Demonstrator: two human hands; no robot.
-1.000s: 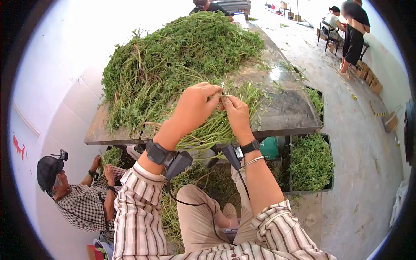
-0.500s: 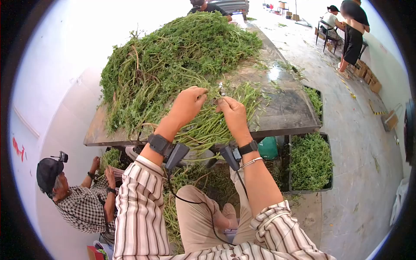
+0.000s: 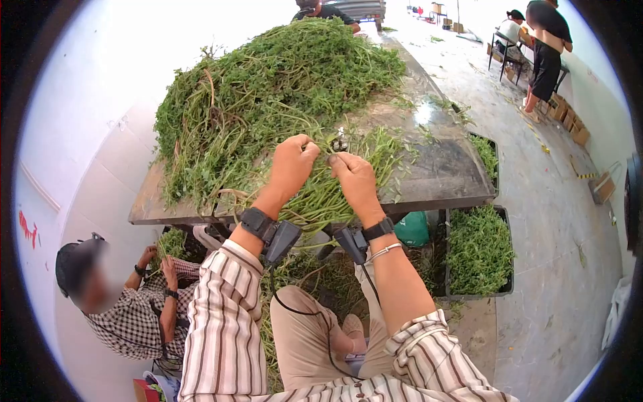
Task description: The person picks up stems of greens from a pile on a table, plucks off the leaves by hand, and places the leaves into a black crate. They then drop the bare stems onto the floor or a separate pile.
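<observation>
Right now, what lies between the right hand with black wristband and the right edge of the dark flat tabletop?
The head view shows loose, thin green stems beside the right hand; beyond them, the dark tabletop is mostly bare.

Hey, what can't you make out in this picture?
All in the head view:
Whatever the left hand and right hand may grip: covered by the hands.
Far person's lower body: hidden behind the heap of greens.
Green item's top: blocked by the table.
Brown boxes' contents: too small.

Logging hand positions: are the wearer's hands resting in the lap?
No, the left hand and right hand are up over the green stems.
</observation>
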